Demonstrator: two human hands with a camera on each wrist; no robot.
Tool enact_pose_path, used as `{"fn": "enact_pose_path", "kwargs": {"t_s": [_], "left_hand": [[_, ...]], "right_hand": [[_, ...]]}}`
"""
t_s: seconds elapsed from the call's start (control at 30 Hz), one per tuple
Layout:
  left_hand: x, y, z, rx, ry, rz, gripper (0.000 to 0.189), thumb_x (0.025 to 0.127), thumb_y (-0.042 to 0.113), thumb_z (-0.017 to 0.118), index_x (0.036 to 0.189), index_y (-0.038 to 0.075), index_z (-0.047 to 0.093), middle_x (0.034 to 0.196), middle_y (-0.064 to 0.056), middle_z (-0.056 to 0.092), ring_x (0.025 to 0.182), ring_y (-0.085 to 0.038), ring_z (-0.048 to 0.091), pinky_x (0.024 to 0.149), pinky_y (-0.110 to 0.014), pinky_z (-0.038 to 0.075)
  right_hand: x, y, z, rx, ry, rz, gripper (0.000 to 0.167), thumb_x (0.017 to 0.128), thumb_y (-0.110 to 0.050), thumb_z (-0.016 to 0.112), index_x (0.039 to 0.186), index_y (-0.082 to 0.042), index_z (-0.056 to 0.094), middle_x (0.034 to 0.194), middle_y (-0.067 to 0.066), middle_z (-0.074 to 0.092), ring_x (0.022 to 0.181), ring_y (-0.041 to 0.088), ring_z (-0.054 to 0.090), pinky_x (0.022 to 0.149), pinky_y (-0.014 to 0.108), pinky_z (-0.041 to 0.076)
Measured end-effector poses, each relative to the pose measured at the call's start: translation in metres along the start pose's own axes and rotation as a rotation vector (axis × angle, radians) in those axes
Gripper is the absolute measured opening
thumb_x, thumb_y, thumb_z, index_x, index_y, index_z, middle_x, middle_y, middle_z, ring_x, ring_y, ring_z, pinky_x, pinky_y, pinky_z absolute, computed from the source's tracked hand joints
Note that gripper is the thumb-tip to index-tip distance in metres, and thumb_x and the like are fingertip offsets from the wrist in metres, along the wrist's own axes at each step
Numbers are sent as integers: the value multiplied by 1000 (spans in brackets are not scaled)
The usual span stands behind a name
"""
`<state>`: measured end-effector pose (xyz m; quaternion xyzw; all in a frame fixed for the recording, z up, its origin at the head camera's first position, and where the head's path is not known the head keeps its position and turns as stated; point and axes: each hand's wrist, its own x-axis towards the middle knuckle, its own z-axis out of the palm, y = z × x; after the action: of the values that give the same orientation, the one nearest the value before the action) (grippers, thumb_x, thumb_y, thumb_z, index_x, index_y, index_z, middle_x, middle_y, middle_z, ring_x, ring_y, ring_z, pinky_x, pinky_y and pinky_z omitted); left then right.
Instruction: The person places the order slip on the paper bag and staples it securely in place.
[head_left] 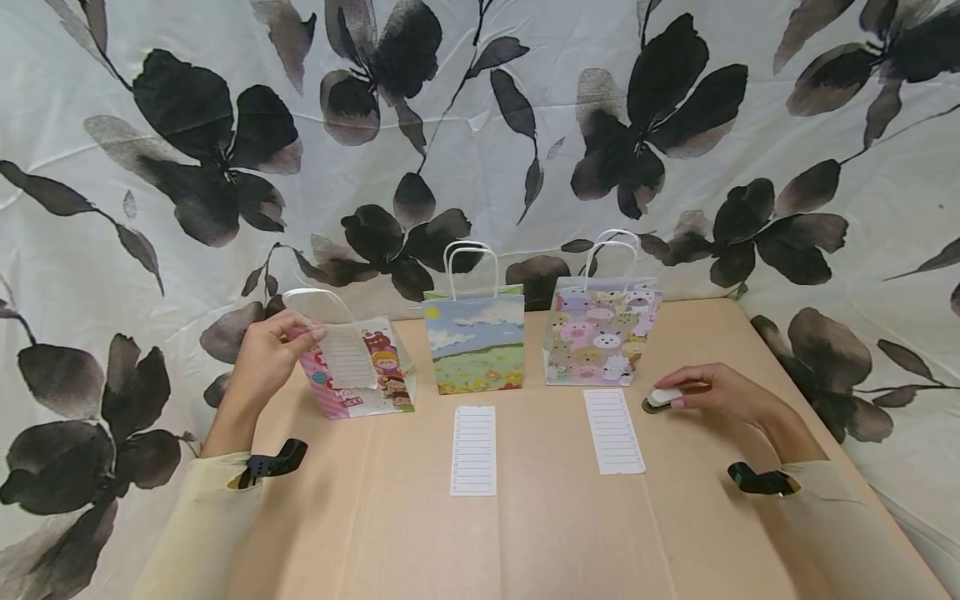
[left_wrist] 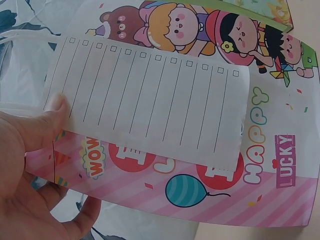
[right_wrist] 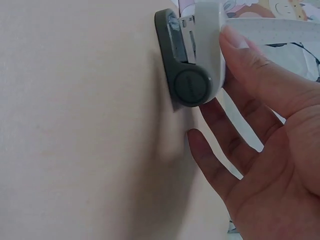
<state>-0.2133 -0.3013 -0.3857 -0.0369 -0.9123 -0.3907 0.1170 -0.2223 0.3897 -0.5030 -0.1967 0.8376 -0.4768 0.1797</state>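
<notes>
My left hand (head_left: 272, 354) pinches a lined checklist slip (left_wrist: 150, 100) against the top of a pink and white paper gift bag (left_wrist: 250, 202). In the left wrist view the thumb lies on the slip, with other fingers behind the bag. Cartoon figures decorate this bag, which leans slightly in the head view. My right hand (head_left: 727, 395) holds a small white and dark stapler (right_wrist: 207, 55) between thumb and fingers, at the table surface. The stapler's jaws stand apart with nothing seen between them.
A landscape-print gift bag (head_left: 477, 350) stands in the middle, an animal-print gift bag (head_left: 600, 337) to its right. One checklist slip (head_left: 473, 450) lies before the middle bag, another slip (head_left: 615, 432) before the right one. Floral cloth (head_left: 525, 167) hangs behind the table (head_left: 420, 542).
</notes>
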Motion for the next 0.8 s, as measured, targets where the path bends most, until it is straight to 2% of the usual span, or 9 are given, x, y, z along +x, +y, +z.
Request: {"fn": "enact_pose_path", "kwargs": {"t_s": [0.23,0.5,0.8], "left_hand": [[0,1,0,-15,0,-4,23,100,25,67,110,5,74,112,-11,68,105,-25,55,83,-40,45],[0,1,0,-4,3,2,22,100,24,67,111,6,74,110,-11,69,101,-24,57,80,-35,46],[-1,1,0,2,3,1,23,100,24,67,112,7,74,109,-10,69,100,-22,58,79,-31,47]], "right_hand": [[3,6,2,-9,11,19,35,90,-12,77,123,-2,70,115,0,73,90,10,62,68,26,51],[7,12,5,-59,20,33,36,88,-14,79,122,-5,71,118,8,71,98,8,61,81,21,52],[8,12,5,-61,13,49,34,87,-16,80,119,-7,72,115,7,70,98,9,61,83,21,51]]}}
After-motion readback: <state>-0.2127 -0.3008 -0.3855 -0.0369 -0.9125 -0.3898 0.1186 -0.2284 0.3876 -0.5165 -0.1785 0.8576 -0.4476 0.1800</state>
